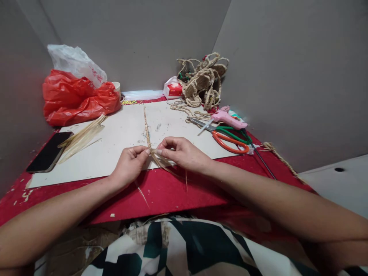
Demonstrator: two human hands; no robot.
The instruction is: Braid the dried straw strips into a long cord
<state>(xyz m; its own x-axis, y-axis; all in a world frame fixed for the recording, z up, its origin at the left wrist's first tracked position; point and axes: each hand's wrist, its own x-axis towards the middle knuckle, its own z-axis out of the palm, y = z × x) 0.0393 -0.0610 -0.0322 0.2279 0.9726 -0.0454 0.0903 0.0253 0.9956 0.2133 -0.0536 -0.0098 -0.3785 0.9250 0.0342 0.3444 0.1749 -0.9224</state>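
1. Patterned clothing (pixel 198 245) lies closest to us, below the near edge of the pale board (pixel 123 134) that we take as our landmark.
2. Our braid (pixel 147 126) lies on the board, running from close to its far edge towards its near edge, probably kept straight so the strands stay in order.
3. With the left hand (pixel 130 163) over the board's near edge, we pinch the braid's near end between thumb and forefinger, other fingers curled; this likely stops it loosening.
4. Just right of it, above the same edge, our right hand (pixel 184 153) nips the loose strands (pixel 165 165) between thumb and fingertip, seemingly to keep them apart; their tails trail past the edge over the red covering (pixel 115 203).
5. Dried strips (pixel 83 138) lie on the board's left part, partly over a phone (pixel 47 153), perhaps for easy reach.
6. Scissors (pixel 231 147) and a pink glue gun (pixel 230 119) sit at the board's right edge, seemingly parked clear of our hands.
7. Beyond the board's far edge, we see red print on a white bag (pixel 77 63) and a red-and-white tissue pack (pixel 174 89); we cannot read either, nor find any brand.
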